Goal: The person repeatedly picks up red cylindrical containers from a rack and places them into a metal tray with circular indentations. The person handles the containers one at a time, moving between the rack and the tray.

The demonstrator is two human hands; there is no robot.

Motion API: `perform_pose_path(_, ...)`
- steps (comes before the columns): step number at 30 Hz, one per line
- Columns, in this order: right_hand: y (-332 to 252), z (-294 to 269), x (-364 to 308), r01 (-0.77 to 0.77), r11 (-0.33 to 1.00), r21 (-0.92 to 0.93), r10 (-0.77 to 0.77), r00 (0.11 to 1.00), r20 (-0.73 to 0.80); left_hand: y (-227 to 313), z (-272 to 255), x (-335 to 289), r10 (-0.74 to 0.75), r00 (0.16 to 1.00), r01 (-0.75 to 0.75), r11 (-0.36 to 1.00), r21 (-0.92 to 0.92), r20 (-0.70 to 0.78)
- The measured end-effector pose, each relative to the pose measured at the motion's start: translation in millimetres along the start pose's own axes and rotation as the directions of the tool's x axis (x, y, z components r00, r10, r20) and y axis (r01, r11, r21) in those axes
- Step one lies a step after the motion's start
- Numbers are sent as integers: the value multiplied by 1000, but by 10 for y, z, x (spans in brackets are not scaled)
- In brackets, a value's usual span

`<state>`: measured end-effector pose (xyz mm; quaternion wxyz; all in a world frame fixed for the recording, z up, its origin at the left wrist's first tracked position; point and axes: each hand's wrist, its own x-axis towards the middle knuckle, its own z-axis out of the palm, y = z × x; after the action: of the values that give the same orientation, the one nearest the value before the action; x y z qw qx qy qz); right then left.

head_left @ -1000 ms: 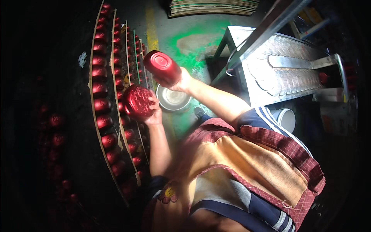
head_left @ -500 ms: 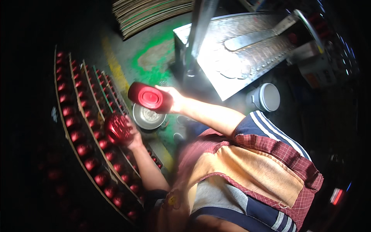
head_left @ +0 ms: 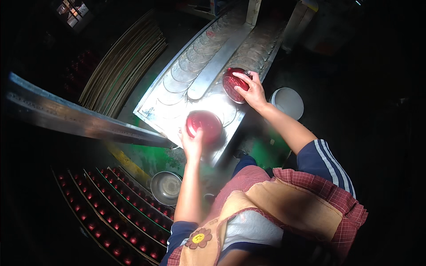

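Observation:
My left hand (head_left: 191,142) is closed on a shiny red rounded vessel (head_left: 207,126), held over the near end of a metal conveyor table (head_left: 153,99). Its outline is slightly blurred and washed out by a bright light. Farther up and to the right, my right hand (head_left: 252,91) grips a second red vessel (head_left: 234,85), tilted on its side, with a patterned face toward the table. It is at the right-hand row of overlapping round metal plates (head_left: 248,57). Whether either vessel touches the metal, I cannot tell.
A metal post (head_left: 84,122) crosses in from the left to the table corner. Rows of red vessels (head_left: 108,215) stand between strips at the lower left, near a metal basin (head_left: 166,188). A white bucket (head_left: 288,104) is right of the table, stacked boards (head_left: 124,62) left.
Both hands have moved with their red vessels from above the basin and the rows to over the metal table. The view has turned toward the table.

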<state>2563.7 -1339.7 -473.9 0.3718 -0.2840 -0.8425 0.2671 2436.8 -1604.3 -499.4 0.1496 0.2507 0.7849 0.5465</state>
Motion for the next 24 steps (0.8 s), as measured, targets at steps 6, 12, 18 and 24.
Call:
perform_pose_path(6,946,383,791,-101,979,-175,107,994,22,529,1812,1178,-74,992,26,916,401,105)
perform_pose_path(12,1586,597,888,-155,956,-251,175,983,60,512,2524,1242,-14,993,-38,903,427,119)
perform_pose_path(18,1440,160,929,-38,982,-186,16,993,-118,833,2065,914,227,959,-263,936,235,168)
perform_pose_path(24,311,188,-463,12,894,448,2,1000,-30,404,-68,-673,2,985,33,979,-200,170)
